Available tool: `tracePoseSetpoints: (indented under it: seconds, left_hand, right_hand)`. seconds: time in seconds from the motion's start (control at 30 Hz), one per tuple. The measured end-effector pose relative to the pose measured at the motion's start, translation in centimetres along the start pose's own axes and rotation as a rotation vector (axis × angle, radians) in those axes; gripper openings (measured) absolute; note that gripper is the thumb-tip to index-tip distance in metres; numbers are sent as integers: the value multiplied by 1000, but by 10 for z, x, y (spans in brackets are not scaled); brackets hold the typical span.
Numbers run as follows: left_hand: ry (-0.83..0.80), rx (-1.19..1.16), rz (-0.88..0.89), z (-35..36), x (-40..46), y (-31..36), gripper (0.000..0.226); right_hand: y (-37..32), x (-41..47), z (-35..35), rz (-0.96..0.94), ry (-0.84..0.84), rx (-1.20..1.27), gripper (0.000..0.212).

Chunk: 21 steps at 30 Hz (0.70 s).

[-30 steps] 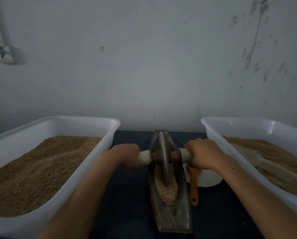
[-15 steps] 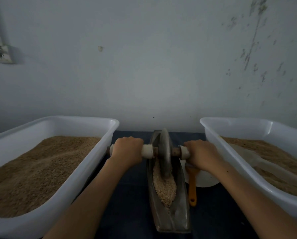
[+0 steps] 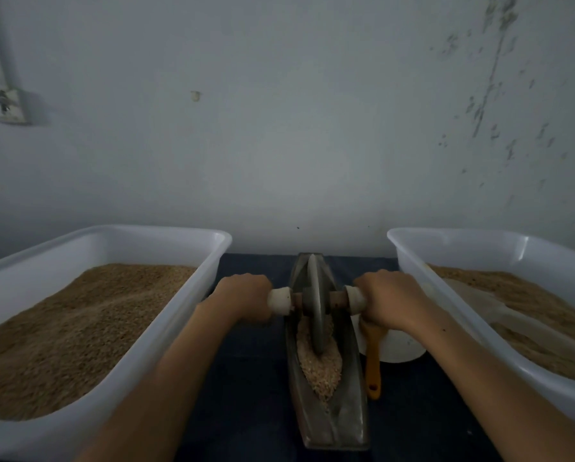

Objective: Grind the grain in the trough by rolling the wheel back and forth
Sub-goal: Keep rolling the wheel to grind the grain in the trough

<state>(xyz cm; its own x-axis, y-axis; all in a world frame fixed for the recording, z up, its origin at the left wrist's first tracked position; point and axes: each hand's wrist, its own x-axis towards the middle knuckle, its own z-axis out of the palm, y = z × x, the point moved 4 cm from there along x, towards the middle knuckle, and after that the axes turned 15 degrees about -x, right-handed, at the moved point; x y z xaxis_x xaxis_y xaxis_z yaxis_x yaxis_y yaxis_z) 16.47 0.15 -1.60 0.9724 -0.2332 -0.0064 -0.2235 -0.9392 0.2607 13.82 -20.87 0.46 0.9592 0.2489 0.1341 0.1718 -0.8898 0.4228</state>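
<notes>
Two white tubs [image 3: 89, 241] of grain flank the long metal trough [image 3: 341, 425], which runs straight away toward the wall. Wheel [image 3: 315, 308] stands upright mid-trough on crushed grain [image 3: 322, 371], axle crosswise. Left hand [image 3: 244, 300] and right hand [image 3: 391, 301] each grip an axle end.

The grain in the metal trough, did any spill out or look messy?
No spill shows. The crushed tan grain lies inside the long grey metal trough, heaped at its near half under the grey disc wheel. The dark blue tabletop around shows no spilled grain.
</notes>
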Motion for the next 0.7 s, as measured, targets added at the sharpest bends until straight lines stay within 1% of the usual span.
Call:
tracePoseSetpoints:
  seconds: [0.1, 0.17, 0.27, 0.33, 0.37, 0.43, 0.5, 0.57, 0.67, 0.7]
  left_hand:
    - [166, 27, 47, -1, -1, 2, 28]
    - [247, 35, 69, -2, -4, 4, 24]
    - [298, 53, 85, -3, -7, 7, 22]
    - [284, 64, 80, -4, -8, 8, 23]
    - [261, 72, 74, -4, -8, 8, 25]
    - [182, 90, 58, -4, -7, 8, 30]
    - [71, 90, 25, -4, -7, 7, 37]
    - [-59, 38, -18, -4, -8, 6, 41]
    - [-247, -90, -61, -1, -13, 4, 37]
    - [-276, -118, -63, -1, -14, 3, 35]
  right_hand:
    - [-1, 0, 3, 73, 201, 1, 19]
    - [-2, -1, 5, 90, 287, -9, 25]
    - [-2, -1, 9, 95, 325, 4, 25]
    - [0, -1, 10, 91, 316, 24, 20]
    - [1, 0, 10, 83, 289, 31, 18]
    - [2, 1, 8, 49, 178, 37, 17]
    - [3, 1, 6, -2, 45, 28, 20]
    - [2, -1, 2, -49, -62, 25, 21]
    - [0, -4, -4, -101, -151, 20, 6]
    - [0, -5, -5, -106, -161, 9, 7]
